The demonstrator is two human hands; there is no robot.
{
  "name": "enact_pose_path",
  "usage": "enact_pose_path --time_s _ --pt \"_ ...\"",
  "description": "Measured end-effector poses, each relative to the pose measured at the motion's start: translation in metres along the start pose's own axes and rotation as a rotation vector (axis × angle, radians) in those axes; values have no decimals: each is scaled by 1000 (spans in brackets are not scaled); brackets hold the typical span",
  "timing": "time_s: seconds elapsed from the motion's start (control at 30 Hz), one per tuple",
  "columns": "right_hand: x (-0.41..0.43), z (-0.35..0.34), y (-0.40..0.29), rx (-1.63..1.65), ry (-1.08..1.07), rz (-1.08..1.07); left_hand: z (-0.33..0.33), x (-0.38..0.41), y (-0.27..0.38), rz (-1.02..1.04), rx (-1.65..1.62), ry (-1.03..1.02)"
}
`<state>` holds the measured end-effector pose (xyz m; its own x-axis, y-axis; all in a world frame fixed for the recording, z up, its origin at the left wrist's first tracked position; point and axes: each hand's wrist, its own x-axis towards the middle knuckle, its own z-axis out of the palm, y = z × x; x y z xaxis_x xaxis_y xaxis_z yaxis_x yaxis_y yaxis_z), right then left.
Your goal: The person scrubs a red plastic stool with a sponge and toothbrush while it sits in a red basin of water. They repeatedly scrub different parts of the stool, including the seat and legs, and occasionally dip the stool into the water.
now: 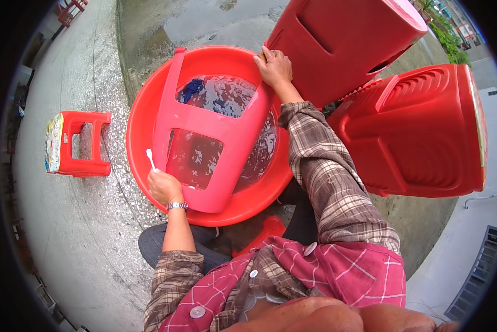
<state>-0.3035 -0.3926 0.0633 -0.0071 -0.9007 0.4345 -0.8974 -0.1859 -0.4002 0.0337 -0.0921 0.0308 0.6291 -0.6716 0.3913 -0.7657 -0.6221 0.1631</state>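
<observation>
A pinkish-red plastic stool [207,120] lies on its side in a round red plastic basin [138,124] of murky, sudsy water [232,93]. My left hand [164,186], with a metal watch at the wrist, is closed around a small white-headed brush [150,156], close to the stool's lower left edge. My right hand [276,68] rests at the stool's upper right corner, with a yellowish-brown thing [263,56], perhaps a sponge, under its fingers. A dark blue cloth [191,90] lies in the water behind the stool's legs.
Two large red plastic stools [348,45], [422,133] lie or lean to the right of the basin. A small red stool with a patterned seat [80,143] lies on the speckled floor at left. Wet concrete [182,20] lies beyond. Part of a red object [269,230] shows between my legs.
</observation>
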Motion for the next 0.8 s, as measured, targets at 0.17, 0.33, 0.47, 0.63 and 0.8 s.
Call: enact_pose_path --time_s 0.17,0.33,0.47,0.63,0.8 --pt "-63 4 -67 -116 21 -302 -6 1 -3 -66 -22 -33" --pt "-15 3 -19 -102 199 -90 2 -6 -19 -1 -29 21" --pt "-14 16 22 235 -184 579 -8 -5 -17 -59 3 -31" --pt "-70 78 60 1296 111 909 8 0 -4 -76 -32 -52" --pt "-125 116 25 2070 -158 971 14 -4 -29 -56 -7 -35"
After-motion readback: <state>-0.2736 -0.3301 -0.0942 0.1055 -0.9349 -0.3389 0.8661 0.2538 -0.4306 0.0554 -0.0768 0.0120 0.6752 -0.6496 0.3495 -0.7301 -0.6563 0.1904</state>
